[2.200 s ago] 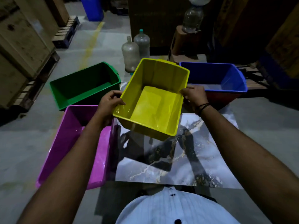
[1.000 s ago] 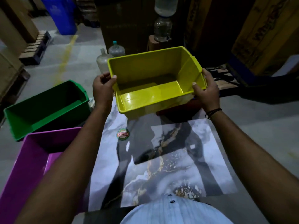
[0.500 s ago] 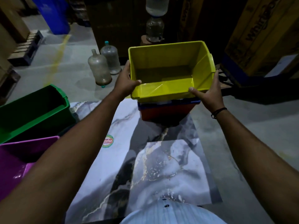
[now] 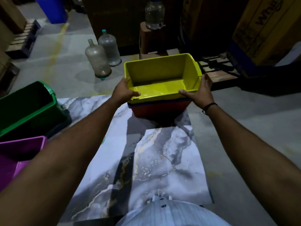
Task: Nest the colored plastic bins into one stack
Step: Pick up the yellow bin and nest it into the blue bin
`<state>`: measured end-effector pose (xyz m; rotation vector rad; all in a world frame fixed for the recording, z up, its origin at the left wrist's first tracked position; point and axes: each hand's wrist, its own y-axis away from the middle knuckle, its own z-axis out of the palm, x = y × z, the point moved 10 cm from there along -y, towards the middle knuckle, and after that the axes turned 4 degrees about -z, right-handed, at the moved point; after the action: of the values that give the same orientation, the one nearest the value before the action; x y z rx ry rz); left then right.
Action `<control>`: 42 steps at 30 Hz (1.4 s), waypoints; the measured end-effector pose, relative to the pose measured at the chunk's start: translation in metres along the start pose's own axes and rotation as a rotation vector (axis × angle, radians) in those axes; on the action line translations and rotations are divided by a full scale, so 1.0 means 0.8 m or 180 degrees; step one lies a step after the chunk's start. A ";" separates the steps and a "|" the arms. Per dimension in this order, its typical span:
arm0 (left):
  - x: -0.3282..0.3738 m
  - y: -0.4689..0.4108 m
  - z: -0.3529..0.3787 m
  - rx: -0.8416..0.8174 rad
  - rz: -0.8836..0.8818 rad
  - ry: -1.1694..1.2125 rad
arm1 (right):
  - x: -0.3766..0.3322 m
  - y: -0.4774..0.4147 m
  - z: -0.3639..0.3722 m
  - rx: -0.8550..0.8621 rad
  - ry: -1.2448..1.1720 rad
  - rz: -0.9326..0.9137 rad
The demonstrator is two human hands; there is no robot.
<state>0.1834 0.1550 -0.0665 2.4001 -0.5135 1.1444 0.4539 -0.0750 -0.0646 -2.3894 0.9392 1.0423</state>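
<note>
The yellow bin [image 4: 160, 74] sits nested in the blue bin [image 4: 156, 103], of which only a thin rim strip shows. Both rest in the red bin [image 4: 156, 110] at the far end of the marble-patterned table [image 4: 156, 160]. My left hand [image 4: 124, 92] grips the yellow bin's near left corner. My right hand [image 4: 199, 92] holds its near right corner. A green bin [image 4: 27, 108] stands at the left. A purple bin [image 4: 17, 157] lies below it at the left edge.
Two large dusty water jugs [image 4: 99, 59] stand on the concrete floor beyond the table. A water dispenser bottle [image 4: 154, 13] sits on a stand behind the stack. Cardboard boxes [image 4: 267, 26] and a pallet [image 4: 218, 69] are at the right, a blue barrel [image 4: 52, 8] at the far left.
The yellow bin went from over the table's middle to the far stack and has come down into the blue bin. Both hands stayed on it.
</note>
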 end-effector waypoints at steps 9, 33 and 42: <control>-0.026 0.000 0.023 -0.0119 0.0040 -0.0617 | 0.032 -0.006 0.030 -0.0166 0.0173 0.0162; -0.035 0.007 0.041 0.0128 0.0206 -0.2895 | 0.057 -0.008 0.047 -0.0360 0.0184 0.0465; -0.047 0.050 0.059 0.0482 -0.0048 -0.2513 | 0.060 0.039 0.050 0.0124 0.0192 0.0584</control>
<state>0.1713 0.1024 -0.1141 2.9326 -0.6520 0.1790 0.4362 -0.0952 -0.1294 -2.3493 1.2082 1.0100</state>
